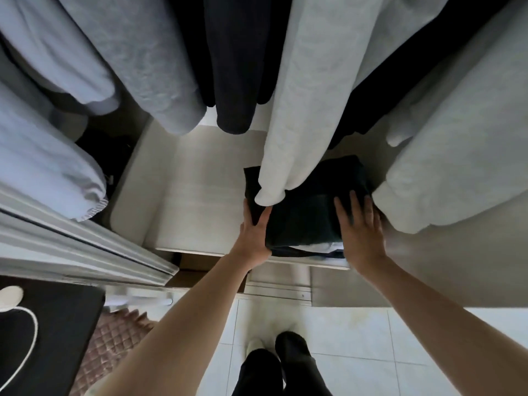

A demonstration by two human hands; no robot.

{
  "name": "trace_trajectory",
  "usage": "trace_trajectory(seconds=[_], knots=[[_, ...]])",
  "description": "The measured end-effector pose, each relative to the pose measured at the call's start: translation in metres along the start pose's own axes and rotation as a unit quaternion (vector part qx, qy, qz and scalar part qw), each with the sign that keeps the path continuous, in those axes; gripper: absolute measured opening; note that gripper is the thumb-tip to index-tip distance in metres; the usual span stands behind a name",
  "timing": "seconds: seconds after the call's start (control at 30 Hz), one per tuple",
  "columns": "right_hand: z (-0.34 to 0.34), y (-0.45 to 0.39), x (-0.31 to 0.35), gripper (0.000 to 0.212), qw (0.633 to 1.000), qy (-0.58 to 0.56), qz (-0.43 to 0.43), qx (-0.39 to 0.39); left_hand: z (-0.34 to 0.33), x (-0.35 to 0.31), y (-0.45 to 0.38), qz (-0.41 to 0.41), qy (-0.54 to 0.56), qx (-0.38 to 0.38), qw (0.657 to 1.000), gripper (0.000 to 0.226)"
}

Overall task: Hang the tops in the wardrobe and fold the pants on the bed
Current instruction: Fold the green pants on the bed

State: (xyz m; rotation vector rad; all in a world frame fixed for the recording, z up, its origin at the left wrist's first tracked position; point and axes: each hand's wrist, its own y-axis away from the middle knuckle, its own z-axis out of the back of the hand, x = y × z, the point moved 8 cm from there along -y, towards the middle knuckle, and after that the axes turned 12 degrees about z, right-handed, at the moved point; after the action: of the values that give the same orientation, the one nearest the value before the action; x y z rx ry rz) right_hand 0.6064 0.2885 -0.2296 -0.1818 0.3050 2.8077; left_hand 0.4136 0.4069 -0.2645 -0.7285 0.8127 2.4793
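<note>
Folded dark pants (303, 212) are sitting on the wardrobe shelf (200, 195), between the hands. Left hand (254, 235) and right hand (361, 230) are pressing its sides, fingers straight. It's looking soft and floppy; supporting it underneath seems wisest.

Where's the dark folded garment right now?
The dark folded garment tops a small stack on the white wardrobe shelf, right of centre, between the left hand and right hand.
</note>
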Motion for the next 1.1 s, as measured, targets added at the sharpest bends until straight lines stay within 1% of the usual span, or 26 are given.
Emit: trace_trajectory(seconds=[0.07,0.13,0.17,0.23,0.27,0.33,0.37,0.4,0.47,0.5,0.53,0.57,0.67,0.77,0.83,0.9,1.0,1.1], knots=[[-0.005,-0.006,0.002,0.106,1.0,0.011,0.003,0.008,0.005,0.0,-0.004,-0.022,-0.043,-0.051,0.998,0.103],[-0.009,-0.01,0.0,0.098,1.0,0.004,-0.014,0.004,0.016,-0.005,-0.008,-0.054,-0.056,-0.109,0.991,0.084],[-0.011,-0.009,-0.001,0.095,1.0,-0.003,-0.019,0.003,0.023,-0.01,-0.01,-0.068,-0.046,-0.127,0.989,0.074],[-0.019,-0.007,-0.002,0.099,0.999,-0.02,-0.022,0.018,0.036,-0.018,-0.015,-0.087,-0.027,-0.153,0.984,0.053],[-0.024,-0.004,-0.003,0.102,0.999,-0.027,-0.023,0.027,0.043,-0.02,-0.018,-0.083,-0.011,-0.168,0.982,0.046],[-0.029,0.002,-0.001,0.102,0.998,-0.046,-0.028,0.033,0.051,-0.019,-0.022,-0.077,0.011,-0.188,0.979,0.039],[-0.031,0.005,-0.001,0.1,0.997,-0.057,-0.034,0.034,0.052,-0.017,-0.024,-0.08,0.012,-0.187,0.979,0.041],[-0.032,0.006,0.0,0.1,0.997,-0.064,-0.037,0.034,0.046,-0.017,-0.025,-0.089,-0.059,-0.189,0.976,0.049],[-0.034,0.008,0.002,0.102,0.997,-0.059,-0.033,0.043,0.021,-0.002,-0.025,-0.035,-0.223,-0.144,0.964,0.081],[-0.036,0.009,0.002,0.104,0.997,-0.054,-0.028,0.049,0.013,0.005,-0.021,-0.007,-0.26,-0.138,0.956,0.095],[-0.037,0.01,0.002,0.105,0.997,-0.052,-0.025,0.054,0.007,0.01,-0.014,0.007,-0.278,-0.148,0.949,0.102],[-0.037,0.01,0.003,0.105,0.997,-0.052,-0.024,0.058,0.001,0.012,-0.007,0.008,-0.288,-0.159,0.944,0.104],[-0.033,0.014,0.01,0.098,0.998,-0.043,-0.021,0.047,-0.015,0.008,0.014,-0.03,-0.338,-0.179,0.924,0.102],[-0.029,0.022,0.022,0.095,0.999,-0.022,0.002,0.027,-0.035,0.012,0.021,-0.051,-0.375,-0.119,0.918,0.102],[-0.032,0.031,0.028,0.097,0.999,-0.018,0.008,0.036,-0.04,0.017,0.019,-0.038,-0.379,-0.075,0.922,0.099],[-0.034,0.034,0.027,0.096,0.998,-0.025,0.009,0.052,-0.037,0.017,0.013,-0.027,-0.372,-0.05,0.927,0.097],[-0.028,0.036,0.026,0.086,0.998,-0.044,0.02,0.045,-0.03,0.011,0.011,-0.02,-0.365,-0.049,0.93,0.092],[-0.02,0.047,0.026,0.083,0.998,-0.05,0.021,0.041,-0.023,0.002,0.022,-0.022,-0.351,-0.05,0.935,0.089]])
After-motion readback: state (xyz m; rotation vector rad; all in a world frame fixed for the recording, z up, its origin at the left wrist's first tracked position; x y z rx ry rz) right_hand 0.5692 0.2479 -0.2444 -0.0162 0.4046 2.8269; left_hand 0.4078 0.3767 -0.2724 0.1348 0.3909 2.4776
